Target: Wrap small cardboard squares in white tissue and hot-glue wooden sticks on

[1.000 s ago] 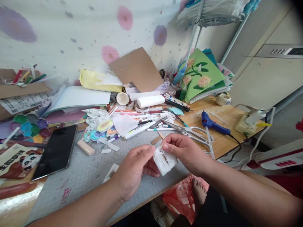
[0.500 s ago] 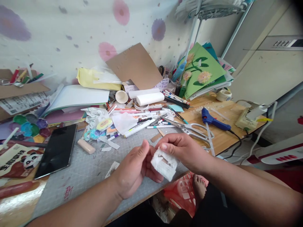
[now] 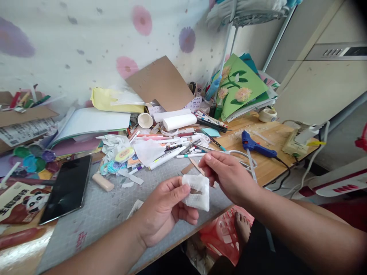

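Note:
A small, squarish white piece [image 3: 203, 198], like layered tissue with a rough slot cut in its middle, is upright over the near edge of the grey cutting mat [image 3: 106, 225]. My left hand [image 3: 162, 208] pinches its left side between thumb and fingers. My right hand [image 3: 226, 175] is just above and to the right of the piece, apart from it. Its thumb and fingertips are pressed together; whether anything small is between them does not show. A scrap of white paper [image 3: 135, 208] lies behind my left wrist. Scissors [image 3: 243, 160] lie partly hidden behind my right hand.
A blue glue gun [image 3: 256, 146] with its cord lies at the right, near a power strip [image 3: 295, 143]. Pens, paper scraps and a white roll [image 3: 180, 121] crowd the back. A black phone [image 3: 67, 189] and a beige cylinder [image 3: 102, 182] are at the left.
The white piece has passed from my right hand's grip to my left hand's and has turned more upright. My right hand has let go and drawn up and right. The view has shifted slightly.

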`<state>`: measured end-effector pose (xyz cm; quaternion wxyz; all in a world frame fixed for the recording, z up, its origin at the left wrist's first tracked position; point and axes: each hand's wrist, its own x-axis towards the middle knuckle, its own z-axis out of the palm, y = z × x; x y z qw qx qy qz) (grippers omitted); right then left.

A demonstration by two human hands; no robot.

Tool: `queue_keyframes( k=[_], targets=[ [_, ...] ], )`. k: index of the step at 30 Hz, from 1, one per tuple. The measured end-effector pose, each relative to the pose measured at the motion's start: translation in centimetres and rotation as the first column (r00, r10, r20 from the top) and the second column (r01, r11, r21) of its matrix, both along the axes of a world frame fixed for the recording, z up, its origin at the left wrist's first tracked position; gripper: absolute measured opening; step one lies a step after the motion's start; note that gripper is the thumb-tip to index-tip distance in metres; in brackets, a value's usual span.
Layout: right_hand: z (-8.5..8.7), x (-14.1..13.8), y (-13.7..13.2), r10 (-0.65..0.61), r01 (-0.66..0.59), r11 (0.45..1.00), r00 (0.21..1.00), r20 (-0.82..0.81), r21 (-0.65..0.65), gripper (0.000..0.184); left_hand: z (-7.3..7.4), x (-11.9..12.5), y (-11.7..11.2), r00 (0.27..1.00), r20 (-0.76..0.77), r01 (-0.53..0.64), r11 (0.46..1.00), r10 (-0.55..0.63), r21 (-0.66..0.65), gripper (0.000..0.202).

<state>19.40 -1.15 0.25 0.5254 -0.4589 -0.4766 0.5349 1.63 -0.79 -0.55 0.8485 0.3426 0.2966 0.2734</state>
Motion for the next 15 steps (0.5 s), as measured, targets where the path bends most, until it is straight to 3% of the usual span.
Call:
queue_keyframes(
  k=[10,15],
  targets=[
    [-0.2,1.2,-0.8,0.042,-0.044,0.999,0.997,0.067,0.022,0.034,-0.2,0.2,0.0,0.993,0.014,-0.119,0.993,0.119,0.001,0.029],
    [-0.1,1.1,-1.4,0.126,-0.124,0.992,0.991,-0.054,0.035,0.024,-0.4,0.1,0.2,0.993,0.051,-0.105,0.994,0.105,0.003,0.038]
  ],
)
